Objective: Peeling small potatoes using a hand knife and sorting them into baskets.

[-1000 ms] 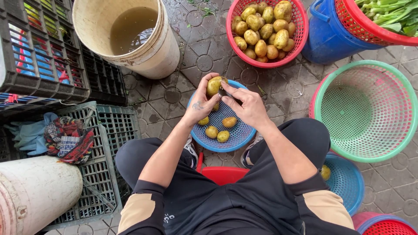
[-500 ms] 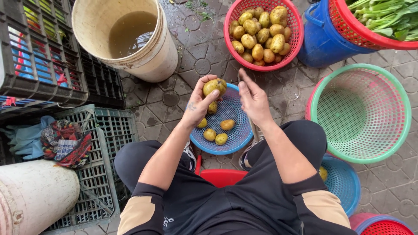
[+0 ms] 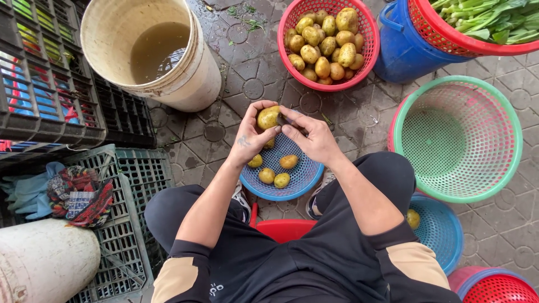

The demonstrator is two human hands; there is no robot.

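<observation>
The left hand (image 3: 251, 137) holds a potato (image 3: 268, 117) above the far edge of a small blue basket (image 3: 297, 182) that sits on the paved ground between the person's knees. The fingers wrap the potato from the left and below, with the thumb on its near side, so the grip is closed firmly round it. The potato is oval and yellow-brown, with a duller, slightly greenish patch on its upper side; its right end is covered by the other hand.

The right hand (image 3: 314, 134) presses against the potato's right end, fingers curled and narrow around a small dark tool (image 3: 285, 120) whose shape is too hidden to make out. The two hands touch at the potato.

Inside the blue basket lie four smaller potatoes (image 3: 276, 171), smooth and a brighter yellow-orange than the one in hand. Beyond the hands stands a red basket (image 3: 365, 33) piled with unpeeled-looking yellow-brown potatoes. To the left of it is a cream bucket (image 3: 191, 84) holding murky water. On the right sits a green basket (image 3: 460, 137) with a pink lining, and next to the right knee another blue basket (image 3: 443, 233) holds a single potato.
</observation>
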